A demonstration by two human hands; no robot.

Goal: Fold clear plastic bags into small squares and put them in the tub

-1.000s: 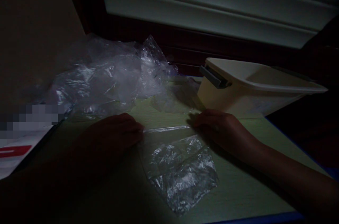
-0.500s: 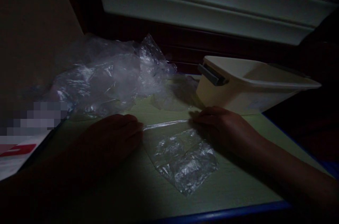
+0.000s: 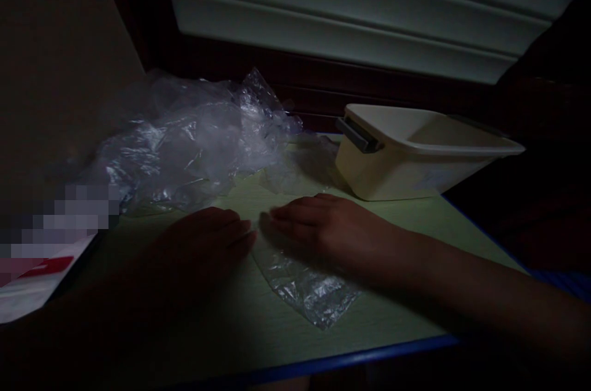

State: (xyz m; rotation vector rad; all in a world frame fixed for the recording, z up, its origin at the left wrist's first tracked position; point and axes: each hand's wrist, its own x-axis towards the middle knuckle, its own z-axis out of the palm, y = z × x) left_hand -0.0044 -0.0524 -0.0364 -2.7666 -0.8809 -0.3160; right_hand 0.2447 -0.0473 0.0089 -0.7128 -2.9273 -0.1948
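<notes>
A small clear plastic bag [image 3: 318, 302], crinkled and shiny, lies flat before me. My left hand [image 3: 210, 243] is in deep shadow, its fingers closed at the bag's far left corner; the thumb is hidden. Over the bag's far part lies my right hand [image 3: 332, 231], fingers stretched out towards the left fingertips, covering much of the bag. Whether the right palm presses on the plastic, I cannot tell. A narrow gap separates the two hands.
Behind my hands, a heap of clear plastic bags [image 3: 194, 138] fills the table's back left. A cream bin [image 3: 392, 172] with a grey handle stands at the back right. The pale green table [image 3: 383, 323] has a blue edge. Red-and-white printed material [image 3: 41, 286] lies at left.
My right hand has moved left across the bag, from its right corner to near my left hand, covering the bag's straight top edge. My left hand stays about where it was.
</notes>
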